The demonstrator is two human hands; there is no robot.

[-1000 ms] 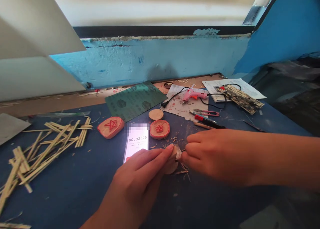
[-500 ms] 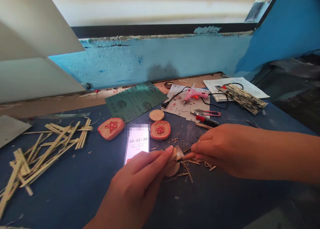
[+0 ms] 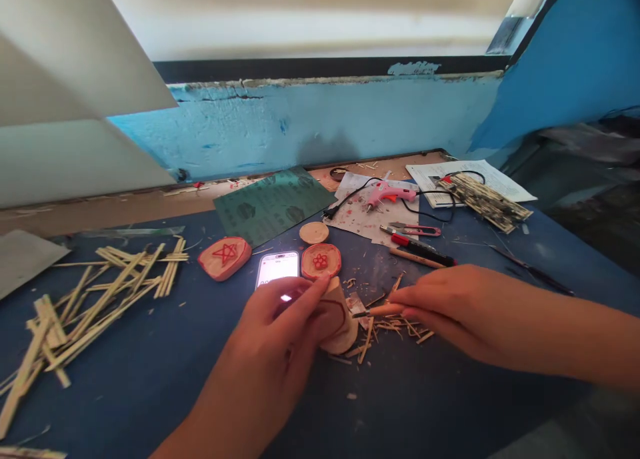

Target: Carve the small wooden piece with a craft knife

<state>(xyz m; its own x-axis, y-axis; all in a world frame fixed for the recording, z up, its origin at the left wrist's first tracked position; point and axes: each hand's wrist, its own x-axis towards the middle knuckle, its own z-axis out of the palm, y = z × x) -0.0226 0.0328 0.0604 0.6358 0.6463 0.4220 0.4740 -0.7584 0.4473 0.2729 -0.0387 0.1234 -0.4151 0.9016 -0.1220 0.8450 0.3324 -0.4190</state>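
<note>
The wood slice [image 3: 339,319] is gripped tilted in the left hand [image 3: 280,332]; the right hand [image 3: 450,309] pinches a thin tool [image 3: 377,310]. They work over a blue table [image 3: 150,379] littered with shavings, under a peeling blue wall [image 3: 300,122]. The phone [image 3: 277,269] text is unreadable.

Pretty scruffy workspace: dark blue tabletop [image 3: 150,379] under everything, and past the grip a chipped light-blue wall [image 3: 310,122] with a black strip on top. Darker blue wall [image 3: 565,52] off to the right, white panels [image 3: 65,79] up left. Bright daylight overhead.
</note>
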